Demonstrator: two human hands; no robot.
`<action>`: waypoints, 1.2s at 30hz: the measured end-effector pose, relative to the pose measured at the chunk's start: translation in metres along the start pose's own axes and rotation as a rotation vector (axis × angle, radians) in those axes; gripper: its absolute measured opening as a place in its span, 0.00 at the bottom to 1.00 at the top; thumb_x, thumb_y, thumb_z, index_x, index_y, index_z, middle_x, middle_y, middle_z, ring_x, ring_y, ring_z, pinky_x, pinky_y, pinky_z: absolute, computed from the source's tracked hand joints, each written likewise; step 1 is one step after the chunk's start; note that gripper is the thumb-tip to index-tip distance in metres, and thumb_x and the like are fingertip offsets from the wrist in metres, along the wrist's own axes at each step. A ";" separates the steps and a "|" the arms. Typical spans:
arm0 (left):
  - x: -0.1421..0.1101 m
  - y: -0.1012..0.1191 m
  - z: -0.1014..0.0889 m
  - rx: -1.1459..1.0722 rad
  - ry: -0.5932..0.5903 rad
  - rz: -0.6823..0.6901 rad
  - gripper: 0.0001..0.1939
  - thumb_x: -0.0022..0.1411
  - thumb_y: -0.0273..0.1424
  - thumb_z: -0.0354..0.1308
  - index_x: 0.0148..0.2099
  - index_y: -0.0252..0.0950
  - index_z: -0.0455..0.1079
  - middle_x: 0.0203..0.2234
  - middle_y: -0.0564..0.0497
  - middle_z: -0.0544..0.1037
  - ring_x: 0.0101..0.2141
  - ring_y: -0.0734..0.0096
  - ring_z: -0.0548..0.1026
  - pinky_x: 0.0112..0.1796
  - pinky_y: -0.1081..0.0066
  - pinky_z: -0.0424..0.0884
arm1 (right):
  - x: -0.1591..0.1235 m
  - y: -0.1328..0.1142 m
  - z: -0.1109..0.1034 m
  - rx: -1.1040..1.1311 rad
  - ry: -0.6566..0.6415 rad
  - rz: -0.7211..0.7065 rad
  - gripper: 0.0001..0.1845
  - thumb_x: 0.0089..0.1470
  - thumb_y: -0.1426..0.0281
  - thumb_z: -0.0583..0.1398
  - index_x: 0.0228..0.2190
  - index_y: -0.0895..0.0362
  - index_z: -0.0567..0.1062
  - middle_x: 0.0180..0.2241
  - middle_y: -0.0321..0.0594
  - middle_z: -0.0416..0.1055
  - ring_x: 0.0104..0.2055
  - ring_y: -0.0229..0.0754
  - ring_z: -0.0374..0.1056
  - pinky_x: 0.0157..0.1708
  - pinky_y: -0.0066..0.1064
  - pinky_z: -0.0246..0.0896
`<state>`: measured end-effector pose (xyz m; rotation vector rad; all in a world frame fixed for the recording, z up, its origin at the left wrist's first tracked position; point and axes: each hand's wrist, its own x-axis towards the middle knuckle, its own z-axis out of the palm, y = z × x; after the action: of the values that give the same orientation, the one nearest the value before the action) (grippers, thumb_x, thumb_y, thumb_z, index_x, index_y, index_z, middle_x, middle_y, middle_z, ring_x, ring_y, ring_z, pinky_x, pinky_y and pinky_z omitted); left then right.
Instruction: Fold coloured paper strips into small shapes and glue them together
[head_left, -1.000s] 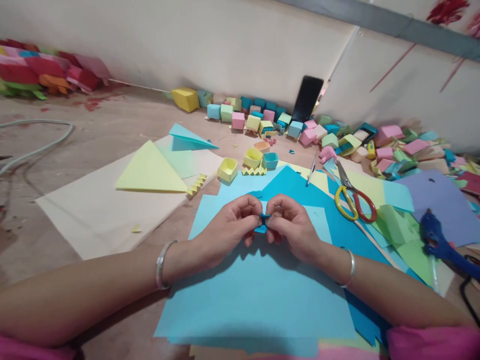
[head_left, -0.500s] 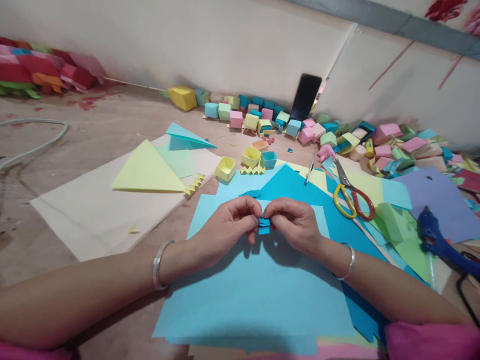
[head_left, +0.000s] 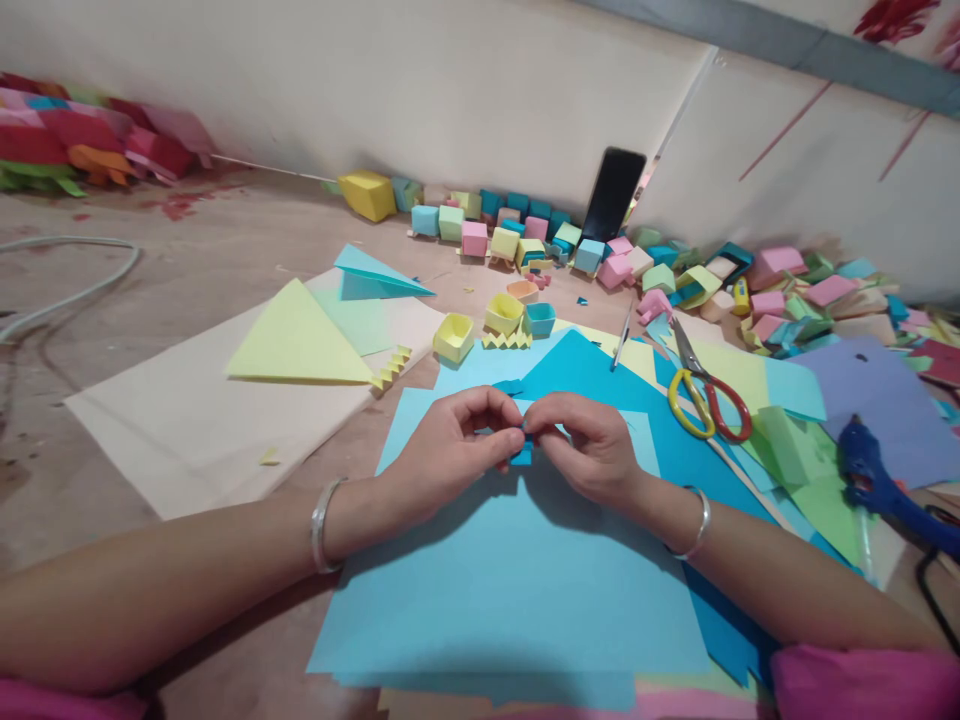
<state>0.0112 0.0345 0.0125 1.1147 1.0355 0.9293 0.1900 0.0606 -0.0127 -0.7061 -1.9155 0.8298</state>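
While the left hand point(head_left: 457, 445) and the right hand point(head_left: 592, 445) pinch a small folded bright-blue paper piece point(head_left: 522, 458) between them, above a light-blue paper sheet point(head_left: 517, 580), its folding appears partway. Already formed: one zigzag yellow paper strip point(head_left: 507, 342), beside an open-topped yellow paper box point(head_left: 504, 320) and an open-topped blue paper box point(head_left: 540, 322). Outstanding, seemingly: the held piece's remaining folds.

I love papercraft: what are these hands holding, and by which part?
A small square-edged blue paper piece, its upper part pinched by the left hand and right hand.
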 end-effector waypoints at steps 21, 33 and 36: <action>-0.006 -0.010 0.000 0.554 0.051 0.350 0.09 0.54 0.19 0.55 0.32 0.37 0.61 0.27 0.56 0.71 0.29 0.75 0.69 0.30 0.72 0.67 | 0.003 -0.011 0.000 -0.542 -0.213 -0.271 0.10 0.50 0.75 0.53 0.20 0.54 0.61 0.19 0.35 0.61 0.23 0.37 0.53 0.25 0.32 0.47; -0.002 0.003 0.002 0.166 -0.006 0.046 0.09 0.62 0.36 0.55 0.38 0.35 0.70 0.28 0.51 0.76 0.27 0.73 0.74 0.27 0.73 0.71 | 0.013 -0.006 -0.018 -0.196 0.003 0.046 0.10 0.55 0.75 0.54 0.22 0.56 0.68 0.20 0.34 0.65 0.23 0.34 0.58 0.23 0.27 0.54; -0.003 0.003 0.003 0.139 -0.028 -0.033 0.07 0.57 0.32 0.59 0.37 0.34 0.70 0.22 0.53 0.75 0.22 0.75 0.72 0.24 0.74 0.70 | 0.013 -0.003 -0.019 -0.175 -0.072 0.062 0.11 0.59 0.71 0.55 0.27 0.56 0.73 0.24 0.37 0.70 0.27 0.35 0.63 0.27 0.28 0.58</action>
<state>0.0130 0.0320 0.0166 1.2188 1.1062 0.8230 0.2014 0.0733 0.0034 -0.8554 -2.0581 0.7403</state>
